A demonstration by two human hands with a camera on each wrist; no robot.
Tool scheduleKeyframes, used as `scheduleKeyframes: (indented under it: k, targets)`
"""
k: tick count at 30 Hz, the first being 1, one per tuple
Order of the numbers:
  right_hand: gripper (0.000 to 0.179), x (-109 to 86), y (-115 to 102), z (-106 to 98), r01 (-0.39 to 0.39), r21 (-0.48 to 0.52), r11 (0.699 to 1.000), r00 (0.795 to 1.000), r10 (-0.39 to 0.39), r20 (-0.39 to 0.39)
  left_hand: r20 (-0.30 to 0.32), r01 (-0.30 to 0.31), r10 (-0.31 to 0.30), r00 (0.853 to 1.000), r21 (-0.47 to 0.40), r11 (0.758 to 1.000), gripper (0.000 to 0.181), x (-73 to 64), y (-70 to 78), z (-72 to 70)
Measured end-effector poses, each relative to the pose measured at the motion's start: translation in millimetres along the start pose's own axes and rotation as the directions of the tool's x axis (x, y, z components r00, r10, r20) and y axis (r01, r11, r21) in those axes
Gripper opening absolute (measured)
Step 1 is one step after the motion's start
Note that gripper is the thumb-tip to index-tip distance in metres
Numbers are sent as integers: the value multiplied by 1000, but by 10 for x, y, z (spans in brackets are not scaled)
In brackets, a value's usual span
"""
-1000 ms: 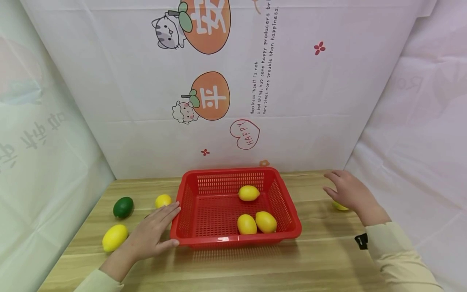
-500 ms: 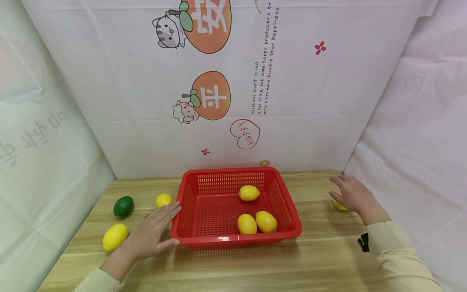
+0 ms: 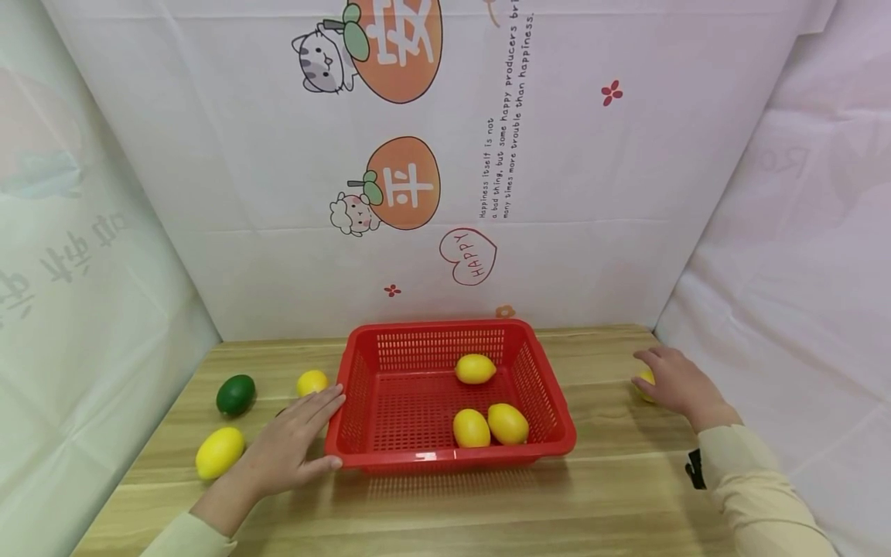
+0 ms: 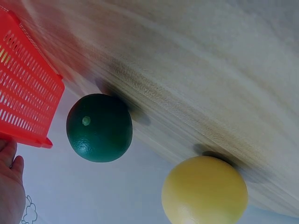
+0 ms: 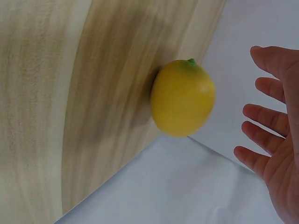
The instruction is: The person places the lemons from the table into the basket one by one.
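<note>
My left hand lies with straight fingers along the left rim of a red plastic basket. Inside the basket are three lemons: one at the back and a pair near the front right. On the right of the table, my right hand hovers over another lemon, partly hidden by it in the head view. In the right wrist view that lemon sits on the wood, its tip greenish, and the spread, loosely bent fingers are apart from it.
Left of the basket lie a dark green fruit, a lemon and another yellow fruit. A dark edge peeks out behind my left hand. White printed cloth walls the wooden table at back and sides.
My right hand has moved slightly right and down, lowering toward the lemon at the right. The left hand and the basket stay where they were.
</note>
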State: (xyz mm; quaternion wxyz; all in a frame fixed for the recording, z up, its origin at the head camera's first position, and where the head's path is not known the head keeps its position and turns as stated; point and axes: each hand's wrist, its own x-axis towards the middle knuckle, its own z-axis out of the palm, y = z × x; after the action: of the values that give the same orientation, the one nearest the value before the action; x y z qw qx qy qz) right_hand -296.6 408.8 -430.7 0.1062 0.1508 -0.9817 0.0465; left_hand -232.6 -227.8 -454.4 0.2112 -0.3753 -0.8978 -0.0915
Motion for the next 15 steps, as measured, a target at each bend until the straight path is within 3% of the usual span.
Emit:
scheduleKeyframes:
  k: [15]
  targets:
    - [49,8,123,195,-4,5,1000,1000,4,29,-5,-6,6,1000,-7,1000,84,0,-8,9]
